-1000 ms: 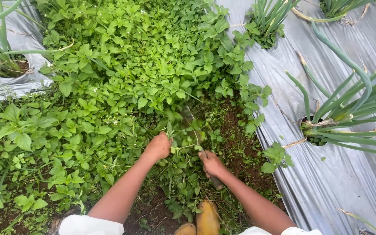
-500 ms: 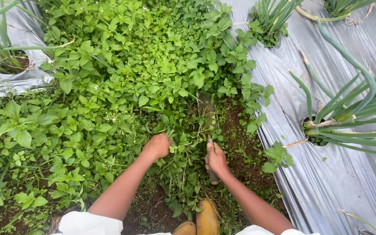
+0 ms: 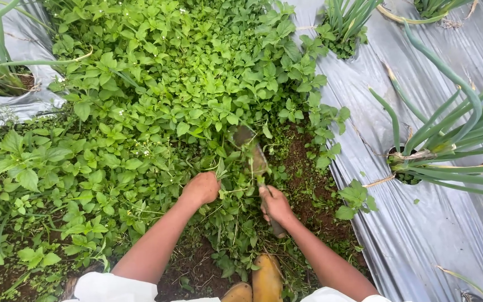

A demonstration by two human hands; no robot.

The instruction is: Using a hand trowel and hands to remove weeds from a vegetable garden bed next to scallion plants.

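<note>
While left hand [image 3: 201, 188] is bunching weeds [image 3: 227, 184] and right hand [image 3: 275, 204] is gripping the blade [image 3: 251, 148], a slip is risking the left knuckles.

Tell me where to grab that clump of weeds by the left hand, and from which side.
Grip the weeds low, at the bunched stems just above the soil, not at the leafy tops, which look likely to tear off. Come from the left, where the left hand already rests, since the blade held by the right hand stands on the right side of the clump.
</note>
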